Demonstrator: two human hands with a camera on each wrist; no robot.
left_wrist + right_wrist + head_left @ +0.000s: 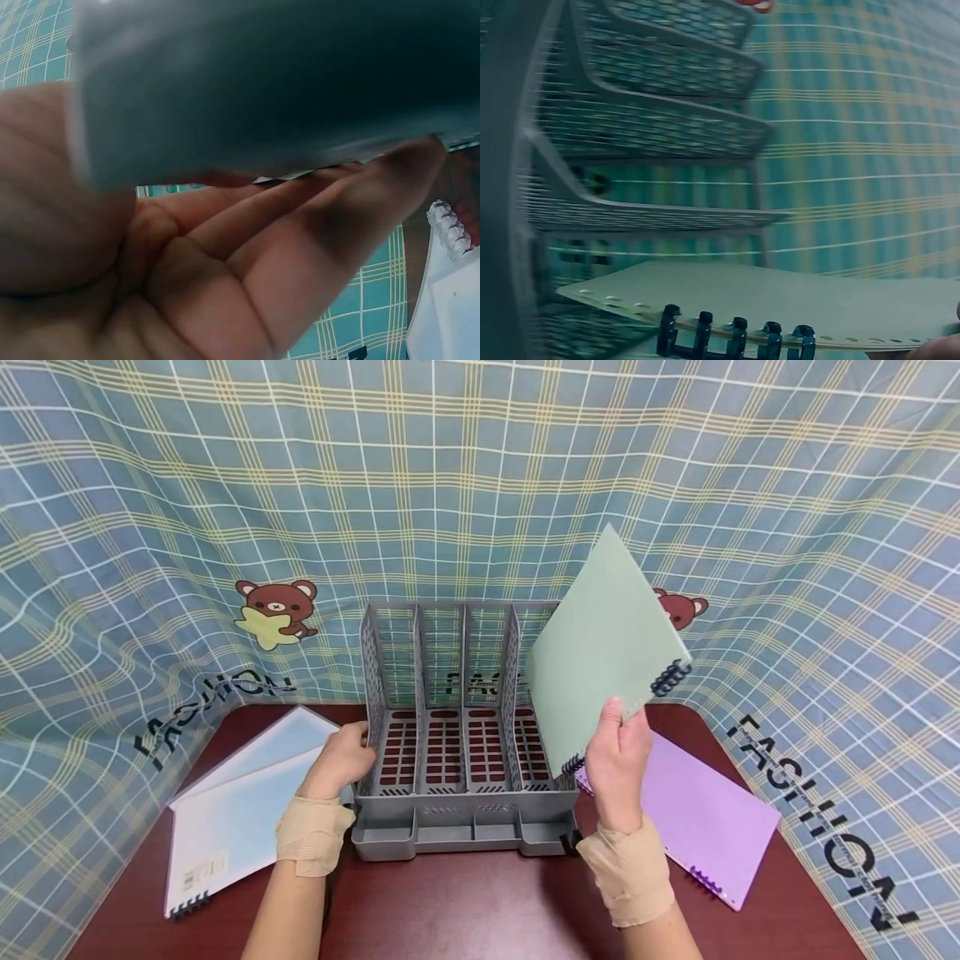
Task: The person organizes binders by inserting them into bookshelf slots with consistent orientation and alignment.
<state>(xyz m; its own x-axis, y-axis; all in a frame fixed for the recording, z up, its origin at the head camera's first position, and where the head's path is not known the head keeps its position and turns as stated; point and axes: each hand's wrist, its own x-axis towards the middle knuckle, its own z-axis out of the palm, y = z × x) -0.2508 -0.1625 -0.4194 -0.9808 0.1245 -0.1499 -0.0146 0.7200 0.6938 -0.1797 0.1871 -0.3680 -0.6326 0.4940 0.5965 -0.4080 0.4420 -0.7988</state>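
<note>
A grey desktop file rack with several upright slots stands in the middle of the table. My left hand holds its left side wall; in the left wrist view the fingers lie along one face of a grey panel. In my right hand is a pale green loose-leaf notebook with black binding rings, gripped near its lower edge with the thumb on the cover. It is raised and tilted at the rack's rightmost slot, and in the right wrist view its punched edge and rings show below a divider.
Two pale blue-white notebooks overlap on the table left of the rack. A purple notebook with purple rings lies to the right. Shallow trays run along the rack's front. Checked cloth hangs behind and at both sides.
</note>
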